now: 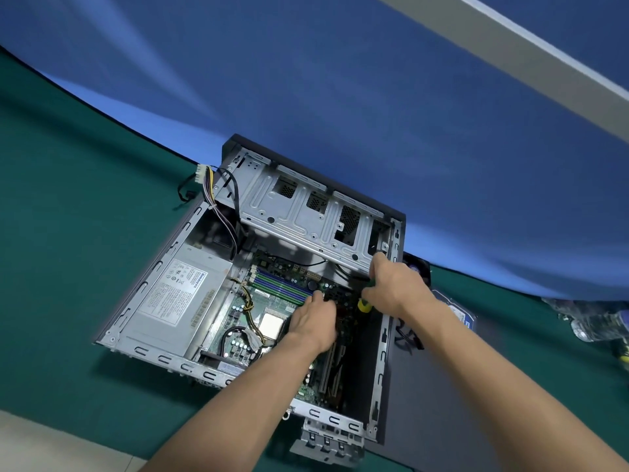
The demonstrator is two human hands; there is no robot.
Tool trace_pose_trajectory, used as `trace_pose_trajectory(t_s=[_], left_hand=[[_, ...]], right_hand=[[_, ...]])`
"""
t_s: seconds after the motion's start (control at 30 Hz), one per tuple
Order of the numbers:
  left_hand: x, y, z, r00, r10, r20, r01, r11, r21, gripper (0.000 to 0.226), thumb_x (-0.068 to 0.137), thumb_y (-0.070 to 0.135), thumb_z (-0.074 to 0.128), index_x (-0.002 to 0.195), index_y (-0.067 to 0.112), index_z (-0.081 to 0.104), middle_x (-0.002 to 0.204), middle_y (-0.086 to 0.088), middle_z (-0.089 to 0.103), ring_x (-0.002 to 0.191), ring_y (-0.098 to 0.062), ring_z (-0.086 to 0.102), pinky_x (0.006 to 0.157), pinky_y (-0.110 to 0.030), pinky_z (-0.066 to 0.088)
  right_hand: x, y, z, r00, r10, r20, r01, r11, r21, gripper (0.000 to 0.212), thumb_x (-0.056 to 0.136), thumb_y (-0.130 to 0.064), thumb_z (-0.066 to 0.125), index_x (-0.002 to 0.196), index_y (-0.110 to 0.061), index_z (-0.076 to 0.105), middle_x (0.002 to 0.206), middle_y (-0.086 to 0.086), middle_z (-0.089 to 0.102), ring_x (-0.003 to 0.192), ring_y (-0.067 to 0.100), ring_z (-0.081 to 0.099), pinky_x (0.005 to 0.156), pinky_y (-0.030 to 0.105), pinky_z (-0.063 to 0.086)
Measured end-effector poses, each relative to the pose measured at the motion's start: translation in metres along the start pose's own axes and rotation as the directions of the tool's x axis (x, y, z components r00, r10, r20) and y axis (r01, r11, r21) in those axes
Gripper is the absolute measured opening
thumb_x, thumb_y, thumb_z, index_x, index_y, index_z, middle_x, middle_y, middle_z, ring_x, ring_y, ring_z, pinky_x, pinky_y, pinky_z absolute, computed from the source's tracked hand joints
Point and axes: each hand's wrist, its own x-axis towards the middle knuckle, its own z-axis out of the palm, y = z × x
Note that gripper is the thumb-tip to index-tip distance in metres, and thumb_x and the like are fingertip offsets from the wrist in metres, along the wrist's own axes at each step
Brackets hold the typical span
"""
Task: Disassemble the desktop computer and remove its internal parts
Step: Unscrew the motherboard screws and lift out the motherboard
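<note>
Two bare hands work inside the open grey steel desktop computer case (160,267), which lies on its side on the green cloth-covered table (68,233) with its drive cage swung up. The right hand (391,287) curls its fingers round a screwdriver with a green and yellow handle (363,305), tip hidden down in the dark corner of the green motherboard (269,303). The left hand (315,323) rests flat-ish on the board beside it; whether its fingertips pinch anything I cannot tell, since the back of the hand hides them. The silver boxed power supply with a white label (177,294) still sits in the case.

Judging from this, a screw is being worked loose. If the driver slips off the head it could gouge the board or nearby parts. A freed screw could drop under the board. Loose black cables (231,335) near the bare square processor (271,324) could snag when the board is lifted.
</note>
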Motion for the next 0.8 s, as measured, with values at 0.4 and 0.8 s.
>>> trace_pose_trajectory(t_s=[0.4,0.8], left_hand=[[-0.001,-0.004,0.002,0.996,-0.087,-0.017,0.087,0.996,0.003,0.033,0.082,0.001,0.061,0.114,0.005,0.056,0.130,-0.014,0.041,0.121,-0.030,0.042,0.099,-0.039,0.039],[0.000,-0.003,0.003,0.994,-0.104,-0.026,0.104,0.994,0.027,0.032,0.084,0.003,0.059,0.117,0.006,0.057,0.132,-0.014,0.043,0.120,-0.031,0.044,0.097,-0.039,0.040]], right_hand=[[-0.005,-0.013,0.002,0.993,-0.116,0.014,0.117,0.978,-0.171,0.029,0.099,-0.016,0.038,0.125,-0.003,0.039,0.099,0.013,0.056,0.087,0.032,0.055,0.066,0.033,0.040],[-0.011,-0.006,0.006,0.994,-0.105,-0.008,0.105,0.982,0.156,0.018,0.090,-0.012,0.053,0.107,-0.016,0.048,0.113,0.008,0.052,0.092,0.027,0.056,0.071,0.031,0.042]])
